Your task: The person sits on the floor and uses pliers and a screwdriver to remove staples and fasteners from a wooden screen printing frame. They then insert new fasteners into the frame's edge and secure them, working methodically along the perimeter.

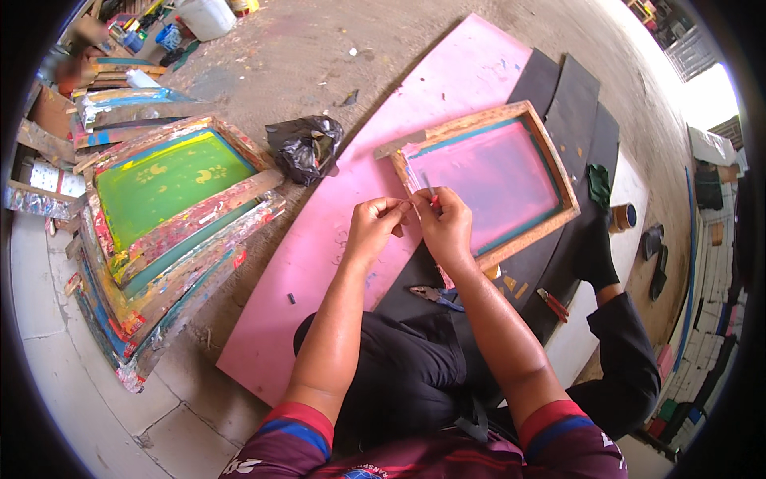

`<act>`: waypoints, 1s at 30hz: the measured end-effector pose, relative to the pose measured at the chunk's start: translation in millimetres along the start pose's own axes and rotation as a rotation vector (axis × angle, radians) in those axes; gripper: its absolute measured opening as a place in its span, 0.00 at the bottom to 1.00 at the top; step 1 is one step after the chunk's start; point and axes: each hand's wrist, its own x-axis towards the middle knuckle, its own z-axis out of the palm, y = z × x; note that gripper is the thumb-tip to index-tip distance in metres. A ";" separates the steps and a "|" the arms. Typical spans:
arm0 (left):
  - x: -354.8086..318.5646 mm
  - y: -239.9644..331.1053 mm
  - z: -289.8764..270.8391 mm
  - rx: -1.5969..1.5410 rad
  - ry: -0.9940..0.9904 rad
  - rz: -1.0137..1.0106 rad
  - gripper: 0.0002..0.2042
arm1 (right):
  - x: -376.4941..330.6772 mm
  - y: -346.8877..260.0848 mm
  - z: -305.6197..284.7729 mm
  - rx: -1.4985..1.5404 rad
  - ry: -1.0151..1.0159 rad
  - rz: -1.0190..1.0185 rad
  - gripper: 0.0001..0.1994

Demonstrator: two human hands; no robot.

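Both my hands meet at the near left corner of a wooden screen-printing frame [570, 195] with pale mesh and teal borders. My left hand [375, 231] is closed in a pinch; what lies between its fingertips is too small to make out. In my right hand [447, 231] is a slim tool with a red part [435, 200] and a thin grey end pointing over the mesh; its exact kind is unclear. The frame lies across a pink board [319, 263] and black sheets [570, 96]. Pliers [435, 296] with blue handles rest below my right hand.
Left of me, paint-smeared screen frames are stacked, the top one with green mesh [171, 188]. A black plastic bag [305, 149] sits beside the pink board. On the right are a red-handled tool [553, 305], a dark green cloth [598, 185], a brown roll [622, 217] and sandals [656, 259].
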 end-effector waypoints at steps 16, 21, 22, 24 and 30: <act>29.6 11.8 -51.1 0.515 0.598 0.271 0.13 | 69.8 -6.4 103.4 -0.052 -0.166 -0.081 0.09; 47.2 26.5 -76.6 0.858 1.070 0.499 0.20 | 96.6 -53.1 140.7 0.128 -0.187 0.014 0.08; 52.8 26.4 -77.6 0.859 1.105 0.396 0.20 | 101.4 -57.5 150.2 0.149 -0.194 0.006 0.08; 59.5 20.5 -82.2 0.849 1.128 0.259 0.20 | 109.8 -58.5 166.4 -0.001 -0.186 -0.103 0.08; 76.1 -17.6 -126.3 -0.121 0.974 0.231 0.12 | 111.0 -54.3 188.2 -0.155 -0.128 -0.307 0.07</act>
